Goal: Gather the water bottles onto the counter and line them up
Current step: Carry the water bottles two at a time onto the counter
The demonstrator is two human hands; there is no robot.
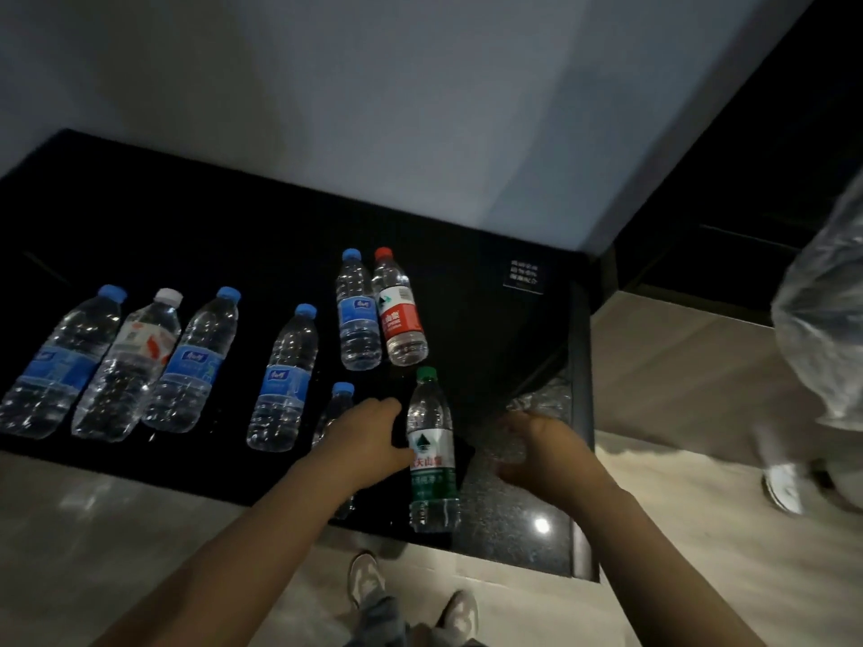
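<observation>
"Head view, nearest first: what is there?"

"The person's shoes [366,579] on the pale floor [140,530]. Then both bare forearms reach over the front edge of the black surface [210,235]."

"And the hands?"

"They are apart, one on each side of the green-capped bottle [432,459], which sits near the front edge. The left hand [369,436] lies against that bottle's left side, thumb at the label; whether it truly grips cannot be told. The right hand [537,452] is just right of the bottle, fingers curled and blurred, so what it holds, if anything, cannot be told."

"Other bottles?"

"A half-hidden bottle [342,394] with a blue cap shows beyond the left hand. Left of it is a lone bottle [285,380], then a trio of bottles [130,361] side by side. Farther back, a blue-labelled bottle [357,315] touches a red-labelled bottle [399,315]. All caps point toward the wall [420,109]."

"On the right?"

"A small sign [524,275] near the far corner, and a crinkled plastic bag [822,319] past the surface's edge."
</observation>
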